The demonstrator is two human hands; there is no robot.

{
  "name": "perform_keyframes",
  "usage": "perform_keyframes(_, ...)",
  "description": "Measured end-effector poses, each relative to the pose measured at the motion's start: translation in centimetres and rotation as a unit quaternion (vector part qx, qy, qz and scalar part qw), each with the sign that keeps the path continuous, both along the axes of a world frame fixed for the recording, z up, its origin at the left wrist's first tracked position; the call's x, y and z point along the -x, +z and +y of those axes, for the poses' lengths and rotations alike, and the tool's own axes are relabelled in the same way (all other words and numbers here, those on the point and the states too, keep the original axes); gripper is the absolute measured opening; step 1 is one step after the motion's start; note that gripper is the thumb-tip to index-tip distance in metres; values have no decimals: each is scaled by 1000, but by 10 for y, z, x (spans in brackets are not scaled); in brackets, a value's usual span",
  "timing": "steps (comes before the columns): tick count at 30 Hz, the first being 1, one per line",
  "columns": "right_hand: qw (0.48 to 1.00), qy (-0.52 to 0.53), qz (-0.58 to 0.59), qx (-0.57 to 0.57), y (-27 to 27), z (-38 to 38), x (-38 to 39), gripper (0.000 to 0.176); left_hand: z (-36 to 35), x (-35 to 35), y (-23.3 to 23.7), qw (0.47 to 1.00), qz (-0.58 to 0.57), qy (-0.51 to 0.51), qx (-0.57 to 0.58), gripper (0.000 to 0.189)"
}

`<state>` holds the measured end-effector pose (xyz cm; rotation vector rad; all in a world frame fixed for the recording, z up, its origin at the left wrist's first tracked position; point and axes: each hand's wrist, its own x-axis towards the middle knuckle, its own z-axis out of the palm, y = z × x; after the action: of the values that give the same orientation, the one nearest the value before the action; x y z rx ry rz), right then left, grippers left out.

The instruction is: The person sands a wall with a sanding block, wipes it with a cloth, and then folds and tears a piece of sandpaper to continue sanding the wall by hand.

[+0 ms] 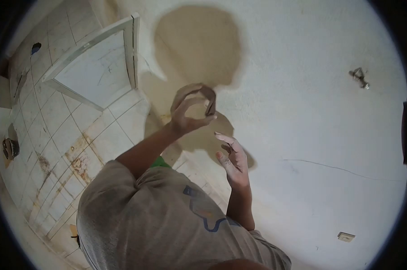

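Held out near the wall, my left hand (187, 110) curves its thumb and fingers around a folded brown piece of sandpaper (210, 104), gripping it at the fingertips. A little below and to the right is my right hand (234, 163), its palm and fingers dusted white. The right fingers are half bent and apart from the thumb, with nothing visible between them. White wall (298, 121) fills the right side behind both hands, and their shadows fall across it.
At upper left, a white-framed panel (95, 67) stands over the stained tile floor (54, 121). A thin crack (334, 167) runs along the wall. A metal fitting (359, 78) and a socket plate (346, 236) sit on it. Dark objects (9, 147) lie at far left.
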<state>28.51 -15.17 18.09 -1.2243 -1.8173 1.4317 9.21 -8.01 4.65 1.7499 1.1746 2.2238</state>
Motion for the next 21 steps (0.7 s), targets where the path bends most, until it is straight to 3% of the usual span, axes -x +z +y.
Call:
perform_keyframes(2, 999, -4, 12, 30, -5, -5, -12, 42, 25, -20, -17, 992, 47, -103, -54, 64)
perform_keyframes(5, 999, 33, 11, 42, -12, -7, -30, 40, 16, -53, -50, 966, 248, 62, 36, 76)
perform_keyframes(8, 996, 76, 26, 37, -14, -10, -46, 39, -4, -76, -46, 961, 237, 88, 110, 85)
perform_keyframes(11, 992, 114, 47, 40, -8, -14, -67, 38, -9, -105, -36, 989, 84, 49, 110, 89)
perform_keyframes(14, 987, 146, 49, 41, -4, -19, -90, 37, -4, -98, -28, 981, 120, 95, 116, 92)
perform_keyframes(17, 982, 173, 69, 43, -3, -16, -111, 35, 11, -71, 14, 966, 195, 145, 88, 93)
perform_keyframes(21, 978, 174, 100, 64, -2, -18, -115, 35, 13, -75, 82, 963, 230, 139, 22, 93)
